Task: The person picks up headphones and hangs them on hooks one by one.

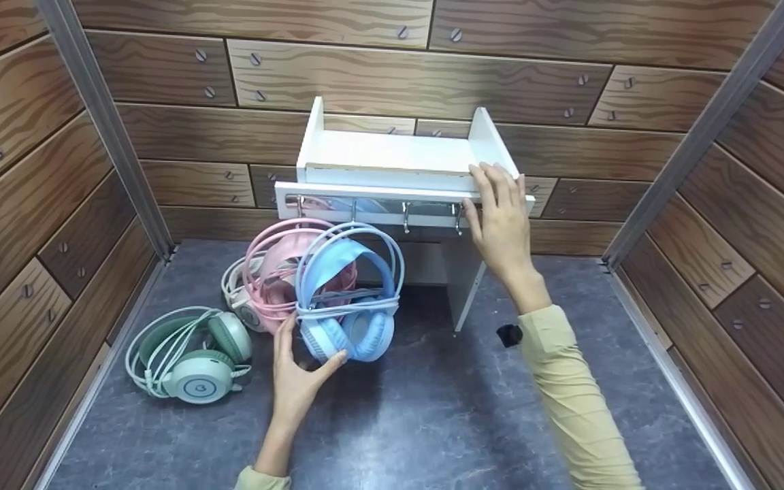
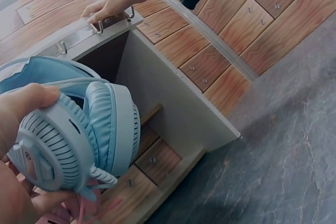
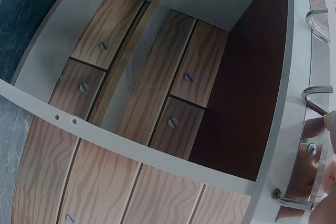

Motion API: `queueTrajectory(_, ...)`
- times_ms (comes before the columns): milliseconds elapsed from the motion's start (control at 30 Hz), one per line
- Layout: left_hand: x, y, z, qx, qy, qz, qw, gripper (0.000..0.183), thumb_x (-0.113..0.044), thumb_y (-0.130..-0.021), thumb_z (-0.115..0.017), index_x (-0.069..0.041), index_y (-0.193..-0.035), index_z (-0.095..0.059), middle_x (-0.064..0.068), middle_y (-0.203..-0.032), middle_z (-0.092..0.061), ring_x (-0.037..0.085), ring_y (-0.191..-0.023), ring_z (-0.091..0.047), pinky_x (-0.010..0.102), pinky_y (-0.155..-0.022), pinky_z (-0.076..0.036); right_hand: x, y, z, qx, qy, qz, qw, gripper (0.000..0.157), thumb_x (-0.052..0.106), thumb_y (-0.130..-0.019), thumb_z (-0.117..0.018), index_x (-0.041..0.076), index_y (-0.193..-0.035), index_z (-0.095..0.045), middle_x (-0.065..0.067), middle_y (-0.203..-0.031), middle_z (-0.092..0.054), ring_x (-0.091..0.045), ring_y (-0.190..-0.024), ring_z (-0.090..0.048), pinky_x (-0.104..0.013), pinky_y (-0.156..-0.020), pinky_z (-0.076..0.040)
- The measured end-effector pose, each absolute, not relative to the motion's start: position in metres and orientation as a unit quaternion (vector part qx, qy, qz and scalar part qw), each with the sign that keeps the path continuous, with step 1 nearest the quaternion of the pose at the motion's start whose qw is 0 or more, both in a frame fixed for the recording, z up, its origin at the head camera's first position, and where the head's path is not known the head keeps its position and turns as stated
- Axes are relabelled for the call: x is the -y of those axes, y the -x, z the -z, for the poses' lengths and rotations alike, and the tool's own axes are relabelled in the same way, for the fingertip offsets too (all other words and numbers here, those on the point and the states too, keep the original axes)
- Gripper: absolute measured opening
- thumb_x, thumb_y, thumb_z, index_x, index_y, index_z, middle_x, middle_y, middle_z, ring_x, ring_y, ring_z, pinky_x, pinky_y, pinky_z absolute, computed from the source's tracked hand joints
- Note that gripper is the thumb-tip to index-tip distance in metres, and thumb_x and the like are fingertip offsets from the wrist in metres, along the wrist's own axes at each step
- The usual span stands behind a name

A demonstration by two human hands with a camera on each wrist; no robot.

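A blue pair of headphones (image 1: pixel 346 269) hangs by its headband at a hook on the white shelf's front rail (image 1: pixel 426 194). My left hand (image 1: pixel 297 384) grips one of its ear cups, with the thumb on top and fingers beneath in the left wrist view. Over the rail's right end lies my right hand (image 1: pixel 504 228), its fingers reaching across the top edge onto the white shelf (image 1: pixel 392 150). Pink headphones (image 1: pixel 266 272) hang just left of the blue pair and are partly hidden by it. Two hooks (image 1: pixel 405 218) nearer my right hand carry nothing.
Green headphones (image 1: pixel 194 374) lie on the grey floor at the left. White headphones (image 1: pixel 235 289) show partly behind the pink pair. A small black object (image 1: pixel 510 335) sits beside the right sleeve. Wood-patterned walls (image 1: pixel 392 75) with metal corner strips surround the space.
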State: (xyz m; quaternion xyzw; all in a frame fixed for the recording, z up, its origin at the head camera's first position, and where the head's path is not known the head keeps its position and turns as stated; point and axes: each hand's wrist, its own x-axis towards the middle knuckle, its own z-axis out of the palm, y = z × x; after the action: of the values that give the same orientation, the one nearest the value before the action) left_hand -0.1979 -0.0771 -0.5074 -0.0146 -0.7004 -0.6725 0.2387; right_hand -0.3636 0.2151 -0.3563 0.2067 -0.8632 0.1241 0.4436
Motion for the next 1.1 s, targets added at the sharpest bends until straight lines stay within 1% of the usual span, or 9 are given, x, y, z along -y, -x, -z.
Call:
queueTrajectory(167, 0.078, 0.205, 0.524, 0.713, 0.012, 0.656, 0.247, 0.095, -0.023, -0.062, -0.085, -0.022, -0.141, -0.032, 0.003, -0.138, -0.034, 0.024, -0.126, -0.032, 0.05, -0.086, -0.046, -0.215, 0.364, 0.357, 0.863, -0.207, -0.124, 0.444, 0.047, 0.033, -0.095, -0.045, 0.017, -0.139, -0.039, -0.006, -0.137, -0.041, -0.021, -0.132, -0.029, -0.043, -0.114, -0.003)
queueTrajectory(267, 0.076, 0.199, 0.515, 0.715, 0.011, 0.655, 0.244, 0.095, -0.023, -0.062, -0.085, -0.019, -0.141, -0.033, 0.003, -0.138, -0.035, 0.025, -0.127, -0.034, 0.048, -0.088, -0.046, -0.215, 0.364, 0.358, 0.864, -0.207, -0.125, 0.442, 0.047, 0.033, -0.095, -0.044, 0.017, -0.139, -0.039, -0.006, -0.137, -0.041, -0.022, -0.132, -0.029, -0.043, -0.114, -0.003)
queueTrajectory(400, 0.074, 0.188, 0.497, 0.719, 0.013, 0.651, 0.244, 0.093, -0.015, -0.063, -0.084, -0.01, -0.14, -0.033, 0.009, -0.137, -0.037, 0.031, -0.124, -0.036, 0.05, -0.088, -0.045, -0.214, 0.364, 0.358, 0.864, -0.208, -0.126, 0.441, 0.047, 0.033, -0.095, -0.045, 0.017, -0.139, -0.039, -0.006, -0.137, -0.041, -0.022, -0.132, -0.029, -0.043, -0.114, -0.003)
queueTrajectory(567, 0.075, 0.187, 0.498, 0.709, 0.035, 0.657, 0.254, 0.087, -0.01, -0.064, -0.083, -0.004, -0.138, -0.036, 0.013, -0.133, -0.044, 0.034, -0.12, -0.042, 0.052, -0.086, -0.046, -0.215, 0.364, 0.357, 0.864, -0.21, -0.127, 0.44, 0.047, 0.033, -0.095, -0.045, 0.017, -0.139, -0.038, -0.005, -0.138, -0.04, -0.022, -0.133, -0.028, -0.043, -0.114, -0.003)
queueTrajectory(700, 0.076, 0.188, 0.499, 0.706, 0.048, 0.661, 0.251, 0.078, -0.007, -0.068, -0.08, -0.001, -0.135, -0.04, 0.017, -0.129, -0.049, 0.037, -0.119, -0.044, 0.05, -0.084, -0.048, -0.215, 0.364, 0.357, 0.862, -0.209, -0.129, 0.443, 0.047, 0.032, -0.095, -0.046, 0.016, -0.139, -0.039, -0.006, -0.138, -0.041, -0.022, -0.133, -0.028, -0.043, -0.114, -0.003)
queueTrajectory(833, 0.077, 0.189, 0.5, 0.707, 0.042, 0.662, 0.246, 0.071, -0.008, -0.071, -0.078, -0.002, -0.133, -0.043, 0.014, -0.129, -0.05, 0.036, -0.117, -0.046, 0.048, -0.082, -0.05, -0.215, 0.365, 0.357, 0.863, -0.209, -0.129, 0.442, 0.047, 0.031, -0.095, -0.047, 0.016, -0.139, -0.039, -0.006, -0.138, -0.041, -0.022, -0.133, -0.029, -0.044, -0.113, -0.004)
queueTrajectory(933, 0.079, 0.188, 0.499, 0.701, 0.046, 0.666, 0.25, 0.064, -0.007, -0.074, -0.075, -0.001, -0.13, -0.045, 0.016, -0.127, -0.052, 0.037, -0.115, -0.047, 0.047, -0.081, -0.05, -0.214, 0.365, 0.357, 0.863, -0.209, -0.131, 0.441, 0.047, 0.031, -0.094, -0.047, 0.016, -0.138, -0.04, -0.006, -0.138, -0.04, -0.022, -0.133, -0.029, -0.044, -0.113, -0.004)
queueTrajectory(1100, 0.089, 0.186, 0.495, 0.693, 0.047, 0.671, 0.26, 0.04, -0.004, -0.082, -0.066, 0.004, -0.119, -0.054, 0.019, -0.116, -0.059, 0.034, -0.108, -0.054, 0.035, -0.079, -0.053, -0.214, 0.364, 0.356, 0.863, -0.21, -0.132, 0.441, 0.047, 0.03, -0.094, -0.048, 0.016, -0.139, -0.039, -0.005, -0.137, -0.041, -0.022, -0.133, -0.028, -0.044, -0.114, -0.004)
